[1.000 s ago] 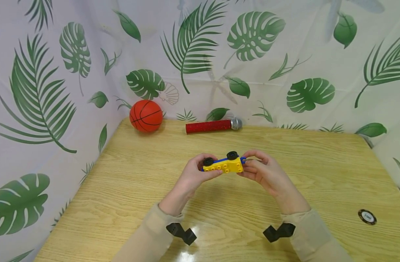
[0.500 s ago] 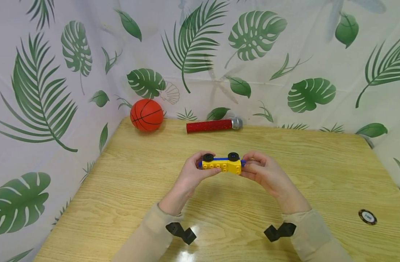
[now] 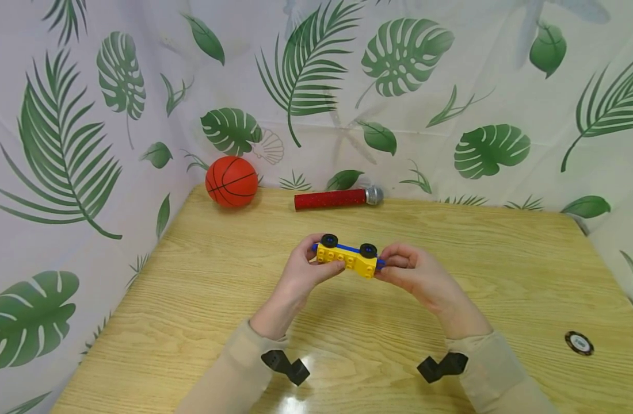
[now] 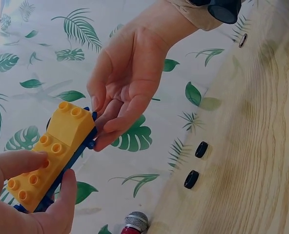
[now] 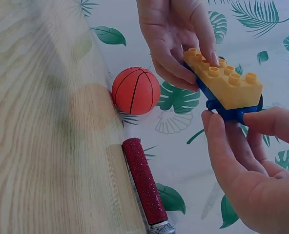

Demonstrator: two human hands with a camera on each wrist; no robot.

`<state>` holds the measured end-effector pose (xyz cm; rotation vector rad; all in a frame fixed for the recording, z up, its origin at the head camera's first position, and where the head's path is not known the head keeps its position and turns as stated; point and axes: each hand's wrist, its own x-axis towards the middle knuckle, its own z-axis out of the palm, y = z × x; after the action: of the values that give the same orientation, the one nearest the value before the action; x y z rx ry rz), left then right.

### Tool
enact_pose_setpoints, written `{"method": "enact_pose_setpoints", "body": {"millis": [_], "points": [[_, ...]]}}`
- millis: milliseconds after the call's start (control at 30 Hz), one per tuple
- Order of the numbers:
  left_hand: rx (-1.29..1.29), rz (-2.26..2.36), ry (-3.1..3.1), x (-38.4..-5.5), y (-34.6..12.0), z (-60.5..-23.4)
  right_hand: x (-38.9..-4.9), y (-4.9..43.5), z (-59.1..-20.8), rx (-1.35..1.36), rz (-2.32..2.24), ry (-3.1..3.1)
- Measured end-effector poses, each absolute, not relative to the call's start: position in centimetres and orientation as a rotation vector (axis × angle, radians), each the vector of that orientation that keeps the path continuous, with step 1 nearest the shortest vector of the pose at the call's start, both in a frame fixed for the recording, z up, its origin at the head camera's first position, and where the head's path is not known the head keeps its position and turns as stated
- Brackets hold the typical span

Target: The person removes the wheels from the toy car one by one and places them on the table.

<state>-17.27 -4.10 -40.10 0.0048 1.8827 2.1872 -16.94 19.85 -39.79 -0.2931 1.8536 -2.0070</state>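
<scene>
A toy car of yellow studded brick on a blue base is held above the table, two black wheels showing along its upper side in the head view. My left hand grips its left end, thumb across the studded face. At the other end, my right hand pinches the blue coupling with its fingertips. The left wrist view shows the yellow studs between left thumb and fingers. In the right wrist view, right fingertips touch the blue end. Part of the base is hidden by the hands.
Along the back of the wooden table are an orange basketball and a red microphone. A round chip lies at right. Two black wheel-like discs lie on the table in the left wrist view. Leaf-patterned cloth hangs behind.
The toy car has tilted, its left end rising and its right end dropping slightly. Both hands keep hold of it, the right hand moving a little lower at the coupling.
</scene>
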Motion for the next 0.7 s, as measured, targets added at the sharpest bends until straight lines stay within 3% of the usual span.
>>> {"method": "enact_pose_setpoints", "body": {"millis": [700], "points": [[-0.001, 2.293, 1.731, -17.19, -4.08, -39.95, -16.69, 19.48, -39.52, -0.300, -1.930, 1.859]]}}
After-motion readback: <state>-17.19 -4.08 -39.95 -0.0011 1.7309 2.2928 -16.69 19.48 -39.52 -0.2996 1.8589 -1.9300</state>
